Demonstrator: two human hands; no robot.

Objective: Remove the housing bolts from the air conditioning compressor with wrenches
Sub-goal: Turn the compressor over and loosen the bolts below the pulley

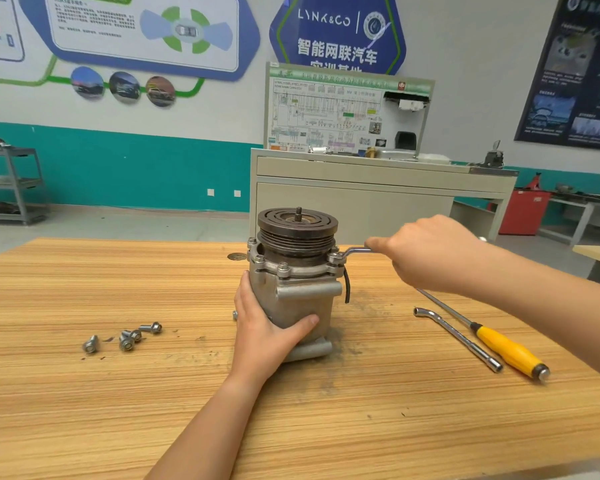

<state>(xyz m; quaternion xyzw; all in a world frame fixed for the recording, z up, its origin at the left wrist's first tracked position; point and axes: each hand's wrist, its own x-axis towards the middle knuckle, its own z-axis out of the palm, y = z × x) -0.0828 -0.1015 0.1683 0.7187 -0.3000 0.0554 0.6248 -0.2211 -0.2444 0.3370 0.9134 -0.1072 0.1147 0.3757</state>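
- My left grip (267,329) wraps the compressor (303,296) body, frame centre.
- My right grip (426,254) is clamped on the wrench (356,251), just right of it.
- The blue sign (336,36), upper centre, reads "LYNK&CO".

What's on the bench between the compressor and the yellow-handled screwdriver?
Head view: an L-shaped socket wrench lies there, close beside the yellow-handled screwdriver; the rest toward the compressor is bare table with dark grime.

Grey compressor (293,299) (dark pulley (297,227)) on striped tan table (118,393); yellow-handled screwdriver (506,349), silvery bolts (127,337).
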